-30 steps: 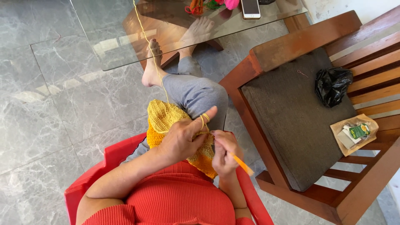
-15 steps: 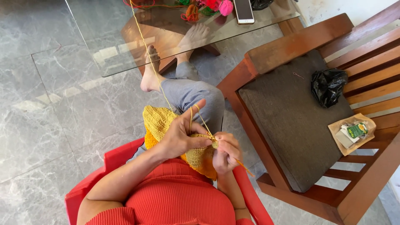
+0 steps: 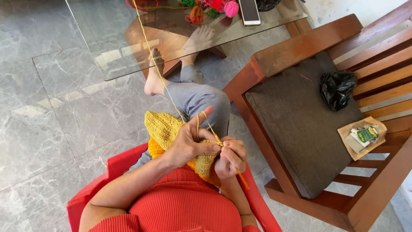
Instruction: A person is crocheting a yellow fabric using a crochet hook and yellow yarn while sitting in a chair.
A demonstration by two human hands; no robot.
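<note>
My left hand [image 3: 189, 144] grips the edge of a yellow crocheted piece [image 3: 165, 129] that lies over my lap, with the index finger raised and yellow yarn [image 3: 156, 68] looped over it. The yarn strand runs up and away to the glass table. My right hand [image 3: 231, 158] is closed on an orange crochet hook [image 3: 243, 178], its tip at the work's edge right beside the left thumb. Both hands touch the fabric. I sit in a red plastic chair [image 3: 118, 167], wearing an orange top and grey trousers.
A glass-topped table [image 3: 107, 56] stands ahead with coloured yarn balls [image 3: 223, 6] and a phone [image 3: 249, 11] on it. To the right is a wooden armchair [image 3: 300, 51] with a dark cushion holding a black bag [image 3: 337, 88] and a small packet [image 3: 362, 136]. Grey marble floor lies to the left.
The view has tilted and shifted a little. My left index finger rose and lifted the yarn loop, while my right hand worked the hook closer in at the fabric's edge.
</note>
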